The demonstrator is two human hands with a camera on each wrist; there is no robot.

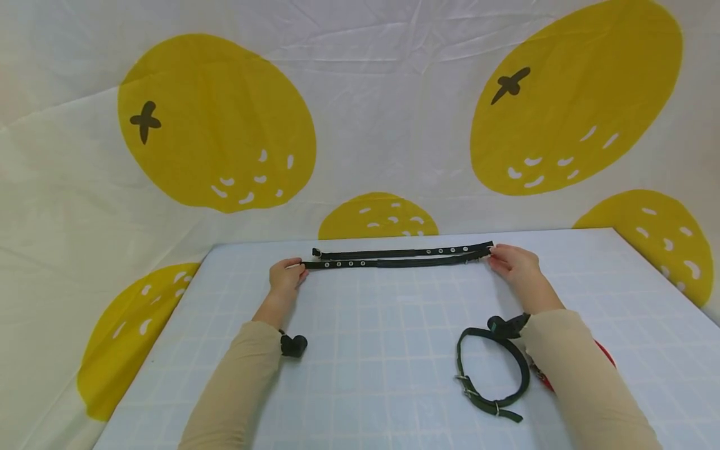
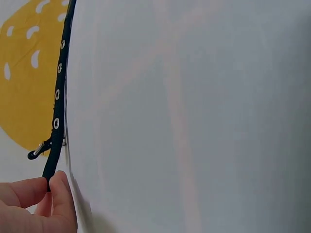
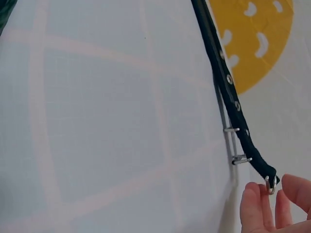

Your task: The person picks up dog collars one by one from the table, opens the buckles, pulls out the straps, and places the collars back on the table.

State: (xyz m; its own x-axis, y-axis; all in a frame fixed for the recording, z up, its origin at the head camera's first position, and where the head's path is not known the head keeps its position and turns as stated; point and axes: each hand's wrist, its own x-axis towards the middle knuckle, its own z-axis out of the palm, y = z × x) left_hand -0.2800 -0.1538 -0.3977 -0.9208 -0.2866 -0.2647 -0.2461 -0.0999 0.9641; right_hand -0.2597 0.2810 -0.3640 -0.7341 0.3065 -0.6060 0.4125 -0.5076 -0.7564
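Observation:
Two black collars lie stretched out side by side near the table's back edge. My left hand (image 1: 285,277) pinches the eyelet end of the nearer collar (image 1: 422,262) between thumb and fingertips. At its other end, the fingers of my right hand (image 1: 516,265) pinch the metal buckle (image 3: 272,188). The farther collar (image 1: 388,254) runs just behind it, turned the other way, with its eyelets on the right. Its buckle end (image 2: 40,149) shows past the strap in the left wrist view. In the right wrist view the two straps overlap.
A dark green collar (image 1: 525,378), buckled into a loop, lies on the white checked table (image 1: 365,375) left of my right forearm. Something red (image 1: 606,353) is partly hidden under that forearm. Behind the table hangs a white cloth (image 1: 388,125) printed with yellow fruit.

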